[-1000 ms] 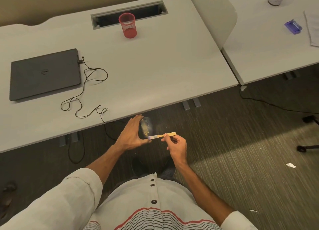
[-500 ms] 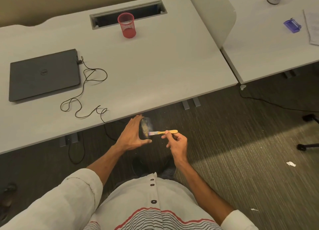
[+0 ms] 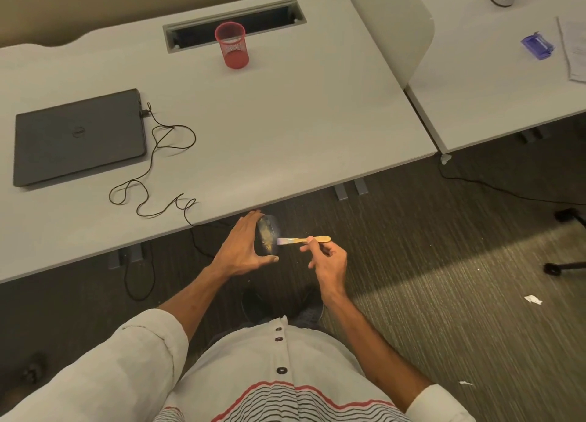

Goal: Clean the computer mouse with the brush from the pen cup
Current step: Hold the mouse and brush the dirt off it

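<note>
Brush bristles now sit on the mouse, right over the yellowish dusty patch; sweeping is underway, dust not gone yet. My left hand has its grip closed round the mouse, held off the worktop edge, above the carpet. My right hand pinches the wooden handle, grip closed on it. Versus a second ago: brush sat lower and tilted, now it is level and pulled slightly right along the mouse, so one stroke has passed. Mouse barely shifted. Pen cup stands empty-looking, far back on the worktop, unchanged.
</note>
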Demonstrator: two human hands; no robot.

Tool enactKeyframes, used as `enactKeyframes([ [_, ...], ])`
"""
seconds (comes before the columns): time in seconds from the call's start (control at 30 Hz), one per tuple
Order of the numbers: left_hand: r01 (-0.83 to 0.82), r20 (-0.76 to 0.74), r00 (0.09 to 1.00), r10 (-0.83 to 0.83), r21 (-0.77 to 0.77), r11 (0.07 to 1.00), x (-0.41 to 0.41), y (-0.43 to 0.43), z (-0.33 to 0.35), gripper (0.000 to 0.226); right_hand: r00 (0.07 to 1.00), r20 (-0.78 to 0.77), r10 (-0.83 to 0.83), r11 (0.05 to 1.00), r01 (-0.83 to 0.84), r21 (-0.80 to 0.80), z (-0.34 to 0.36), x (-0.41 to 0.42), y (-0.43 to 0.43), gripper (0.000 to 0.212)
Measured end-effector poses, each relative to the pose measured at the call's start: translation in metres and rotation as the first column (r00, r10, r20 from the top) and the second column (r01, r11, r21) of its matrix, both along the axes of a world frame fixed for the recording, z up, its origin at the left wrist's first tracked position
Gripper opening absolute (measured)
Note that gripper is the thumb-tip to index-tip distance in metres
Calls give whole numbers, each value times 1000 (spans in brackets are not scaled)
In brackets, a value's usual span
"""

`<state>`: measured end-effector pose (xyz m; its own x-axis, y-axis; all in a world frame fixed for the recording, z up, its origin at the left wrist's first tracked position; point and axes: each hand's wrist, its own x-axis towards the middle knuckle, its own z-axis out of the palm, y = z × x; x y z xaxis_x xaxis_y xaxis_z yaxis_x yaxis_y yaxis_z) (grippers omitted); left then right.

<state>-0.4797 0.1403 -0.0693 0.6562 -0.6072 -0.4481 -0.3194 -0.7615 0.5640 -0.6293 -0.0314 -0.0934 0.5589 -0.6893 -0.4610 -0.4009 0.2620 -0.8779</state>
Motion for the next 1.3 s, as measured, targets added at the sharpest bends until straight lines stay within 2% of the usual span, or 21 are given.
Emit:
enactKeyframes([
  [0.27, 19, 15, 1000, -19, 1, 1000, -1, 1, -2, 123, 991, -115, -67, 997, 63, -37, -5, -1, -3, 19],
  [0.5, 10, 3, 1000, -10, 5, 1000, -2, 1, -2, 123, 1000, -7, -15, 1000, 15, 0, 2, 0, -3, 18],
  [0.6, 14, 11, 1000, -14, 3, 1000, -3, -2, -2, 123, 1000, -18, 9, 1000, -9, 9, 0, 1, 2, 19],
  [0.77, 20, 26, 999, -20, 4, 1000, -3, -2, -1, 126, 988, -140, -67, 997, 60, -55, -6, 0, -4, 23],
  [0.83, 24, 41, 999, -24, 5, 1000, -4, -1, -1, 126, 989, -145, -36, 986, 12, -167, -6, -3, -9, 21],
  [0.9, 24, 63, 998, -24, 5, 1000, -5, -2, -1, 126, 987, -148, 68, 919, -119, -375, 0, -6, -9, 15],
  [0.97, 19, 88, 996, -20, 5, 1000, -7, -5, -1, 127, 972, -153, 179, 794, -234, -561, 7, -10, -6, 8],
  [1.07, -5, 99, 995, 6, -6, 1000, -12, -10, -1, 127, 941, -142, 306, 589, -304, -748, 9, -16, -1, 9],
  [1.17, -20, 112, 993, 22, -19, 1000, -17, -15, -3, 127, 924, -163, 346, 442, -314, -840, 8, -20, 4, 15],
  [1.3, -41, 122, 992, 44, -30, 999, -24, -20, -5, 128, 916, -165, 367, 416, -320, -851, 6, -23, 12, 13],
])
